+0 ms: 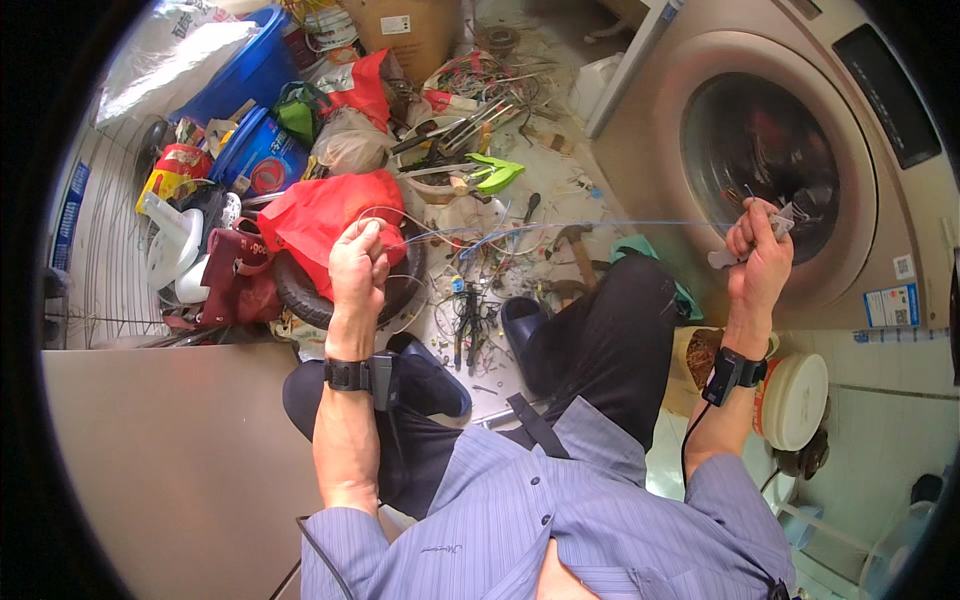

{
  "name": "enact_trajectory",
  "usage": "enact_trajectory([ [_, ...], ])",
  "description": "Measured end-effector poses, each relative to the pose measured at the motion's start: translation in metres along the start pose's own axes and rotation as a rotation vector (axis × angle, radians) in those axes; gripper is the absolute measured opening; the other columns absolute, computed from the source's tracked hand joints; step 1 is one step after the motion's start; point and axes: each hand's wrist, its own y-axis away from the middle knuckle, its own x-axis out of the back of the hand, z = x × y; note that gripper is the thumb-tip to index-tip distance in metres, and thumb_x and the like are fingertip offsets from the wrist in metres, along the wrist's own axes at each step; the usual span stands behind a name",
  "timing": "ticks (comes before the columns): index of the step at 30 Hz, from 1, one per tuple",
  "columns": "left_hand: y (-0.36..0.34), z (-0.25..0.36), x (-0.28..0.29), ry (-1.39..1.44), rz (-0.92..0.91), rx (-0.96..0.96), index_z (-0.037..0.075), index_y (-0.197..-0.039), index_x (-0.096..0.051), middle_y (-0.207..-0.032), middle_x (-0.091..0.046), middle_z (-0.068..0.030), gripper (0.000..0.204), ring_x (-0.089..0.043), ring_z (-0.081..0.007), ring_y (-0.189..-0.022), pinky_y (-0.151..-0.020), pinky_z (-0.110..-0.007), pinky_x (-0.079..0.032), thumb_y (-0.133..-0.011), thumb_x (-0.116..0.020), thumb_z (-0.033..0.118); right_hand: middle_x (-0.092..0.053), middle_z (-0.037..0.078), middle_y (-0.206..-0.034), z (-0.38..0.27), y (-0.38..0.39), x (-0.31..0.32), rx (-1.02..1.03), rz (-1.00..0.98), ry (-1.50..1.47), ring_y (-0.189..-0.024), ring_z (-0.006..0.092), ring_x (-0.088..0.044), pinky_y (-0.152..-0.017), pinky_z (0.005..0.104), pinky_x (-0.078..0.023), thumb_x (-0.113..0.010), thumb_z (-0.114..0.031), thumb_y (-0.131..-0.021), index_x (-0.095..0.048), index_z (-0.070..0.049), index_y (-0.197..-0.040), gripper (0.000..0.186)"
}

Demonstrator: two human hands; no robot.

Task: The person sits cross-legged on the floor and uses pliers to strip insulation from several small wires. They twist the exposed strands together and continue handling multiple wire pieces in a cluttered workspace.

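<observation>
A thin blue wire (620, 222) runs nearly straight between my two hands at knee height. My left hand (358, 265) is closed, pinching the wire's left part, and a white cable (415, 222) loops around and below its fingers. My right hand (760, 245) is closed around the wire's other end. A whitish piece (722, 260) sticks out from that fist on both sides; its kind is hard to make out. Below the wire, a hammer (577, 250) lies on the floor beside scattered cable scraps and black cables (468, 318).
A washing machine (640, 170) stands at the right. Left lie a red bag (325, 225) over a black tyre (300, 292), blue buckets (262, 150) and a white plastic part (172, 245). Bright green-handled tool (495, 172) and tangled wires (480, 75) are farther off. A lidded white bucket (800, 400) sits near my right elbow.
</observation>
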Motion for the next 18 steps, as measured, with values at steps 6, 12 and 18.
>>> enact_trajectory([
  [6, 0.005, -0.009, -0.004, 0.009, -0.037, 0.096, 0.005, -0.097, -0.066, -0.058, -0.034, 0.0097, 0.014, -0.026, -0.0032, -0.042, -0.038, -0.021, -0.021, -0.104, -0.057, 0.013, -0.047, -0.004, -0.067, -0.028, 0.028, 0.051, 0.031, 0.136, 0.138, -0.055, 0.0059, -0.037, -0.05, 0.0238, -0.029, -0.066, -0.012, -0.1, -0.064, 0.0, -0.099, 0.012],
  [12, 0.013, -0.011, -0.007, 0.017, -0.147, 0.146, 0.004, -0.1, -0.065, -0.06, -0.039, 0.007, 0.013, -0.03, -0.0042, -0.043, -0.038, -0.021, -0.024, -0.104, -0.058, 0.015, -0.05, -0.004, -0.069, -0.009, 0.059, 0.11, -0.057, 0.2, 0.218, -0.055, 0.0056, -0.041, -0.049, 0.0235, -0.03, -0.067, -0.014, -0.1, -0.065, -0.002, -0.099, 0.012],
  [18, 0.02, -0.014, -0.016, -0.012, -0.378, 0.283, 0.006, -0.105, -0.063, -0.064, -0.045, 0.0046, 0.014, -0.037, -0.0057, -0.043, -0.038, -0.021, -0.029, -0.105, -0.056, 0.018, -0.068, 0.006, -0.083, 0.055, 0.079, 0.155, -0.397, 0.261, 0.515, -0.063, 0.0123, -0.057, -0.057, 0.0259, -0.045, -0.07, -0.021, -0.096, -0.068, -0.001, -0.109, 0.024],
])
